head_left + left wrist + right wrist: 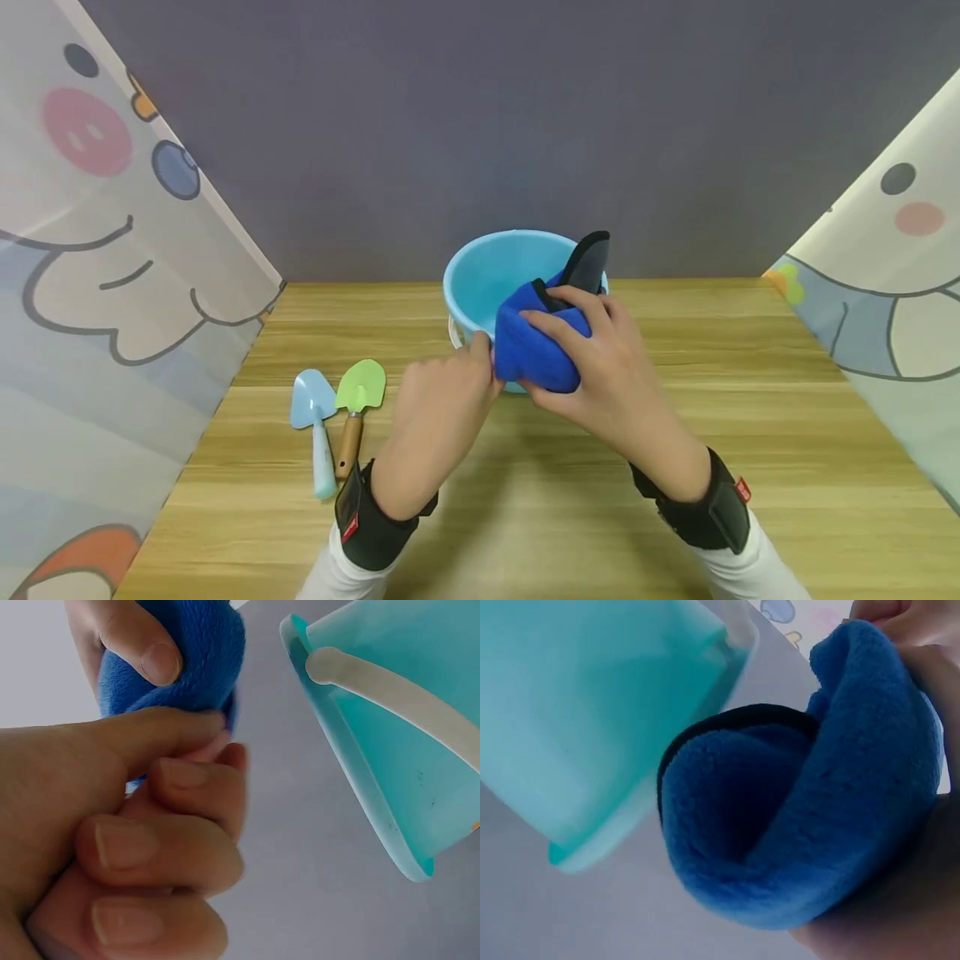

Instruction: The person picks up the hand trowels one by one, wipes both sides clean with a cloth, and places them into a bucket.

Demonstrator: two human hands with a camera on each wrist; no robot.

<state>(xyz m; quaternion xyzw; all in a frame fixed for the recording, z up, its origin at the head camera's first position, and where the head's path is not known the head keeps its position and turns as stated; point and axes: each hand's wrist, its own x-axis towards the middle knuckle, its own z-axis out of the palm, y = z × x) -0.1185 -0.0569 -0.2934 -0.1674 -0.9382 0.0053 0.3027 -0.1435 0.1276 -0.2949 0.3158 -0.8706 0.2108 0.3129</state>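
Observation:
Both hands hold a bunched blue plush cloth (pixel 536 346) with black edging and a dark grey flap sticking up, above the near rim of a light blue bucket (pixel 468 283). My right hand (pixel 618 379) grips the cloth from the right, thumb below and fingers over the top. From the left, my left hand (pixel 446 408) pinches its lower left corner, the other fingers curled in the left wrist view. Folds of the cloth (pixel 840 780) fill the right wrist view. The bucket's white handle (pixel 405 697) shows in the left wrist view.
On the wooden table (pixel 750 400), left of the hands, lie a light blue toy shovel (pixel 313 400) and a green toy shovel (pixel 362 387) with a wooden handle. A dark grey wall (pixel 525 117) rises behind, with cartoon-printed panels at both sides.

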